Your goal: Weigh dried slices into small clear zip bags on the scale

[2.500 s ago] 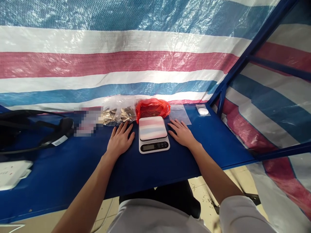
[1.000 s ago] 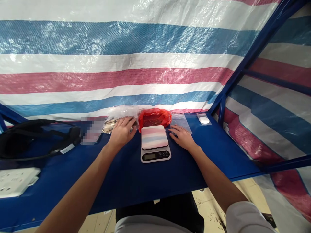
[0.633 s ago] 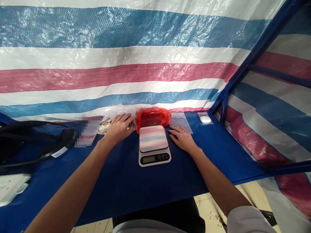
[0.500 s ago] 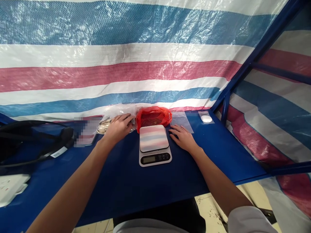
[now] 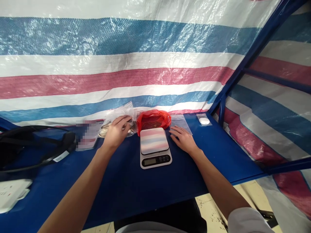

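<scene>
My left hand (image 5: 117, 131) is at a clear plastic bag (image 5: 104, 129) with pale, flat pieces in it. Its fingers bend over the bag's right part and appear closed on the plastic; the fingertips are partly hidden. My right hand (image 5: 183, 139) lies flat on the blue table, fingers spread, with the fingertips by the edge of a flat, clear zip bag (image 5: 182, 121). Between the hands sits a white kitchen scale (image 5: 154, 141) with nothing on its plate. Right behind it stands a red plastic bag (image 5: 155, 118), its mouth open, with small brownish things inside.
A small white rounded object (image 5: 204, 121) rests on a clear bag at the back right. On the left are a blurred-out card or packet (image 5: 88, 142), a black strapped headset (image 5: 58, 147) and a white power strip (image 5: 14, 194). Striped sheeting (image 5: 121, 77) hangs behind the blue table (image 5: 145, 191).
My left hand has shifted slightly and its fingers bend more; the clear bag's upper corner stands higher. My right hand stays in place. The whole view has tilted a little.
</scene>
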`<action>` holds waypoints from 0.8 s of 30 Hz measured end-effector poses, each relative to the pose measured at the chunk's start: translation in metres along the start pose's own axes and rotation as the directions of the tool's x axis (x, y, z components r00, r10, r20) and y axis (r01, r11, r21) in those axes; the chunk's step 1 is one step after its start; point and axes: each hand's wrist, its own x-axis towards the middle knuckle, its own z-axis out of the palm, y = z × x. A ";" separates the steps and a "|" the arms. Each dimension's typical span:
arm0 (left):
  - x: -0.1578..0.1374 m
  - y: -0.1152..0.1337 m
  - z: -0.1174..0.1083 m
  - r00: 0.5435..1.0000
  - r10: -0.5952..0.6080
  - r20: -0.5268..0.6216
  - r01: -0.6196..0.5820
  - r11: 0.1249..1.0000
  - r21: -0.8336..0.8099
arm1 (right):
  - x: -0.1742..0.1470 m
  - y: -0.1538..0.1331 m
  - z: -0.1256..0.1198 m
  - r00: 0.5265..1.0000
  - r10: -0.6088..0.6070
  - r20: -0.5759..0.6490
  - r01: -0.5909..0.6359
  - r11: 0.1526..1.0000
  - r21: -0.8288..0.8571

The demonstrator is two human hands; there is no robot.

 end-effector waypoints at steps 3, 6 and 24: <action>-0.005 0.022 -0.010 0.996 -0.056 -0.067 0.045 0.988 -0.149 | 0.003 -0.008 -0.009 0.999 -0.005 -0.046 0.006 1.000 0.022; -0.014 0.039 -0.011 0.993 -0.107 -0.046 0.084 0.932 -0.352 | 0.009 -0.022 -0.018 0.997 -0.004 -0.081 0.012 0.995 0.099; -0.045 0.042 0.038 0.815 -0.482 0.322 0.327 -0.077 -0.942 | 0.058 -0.067 0.030 0.940 0.340 0.036 -0.185 0.417 0.890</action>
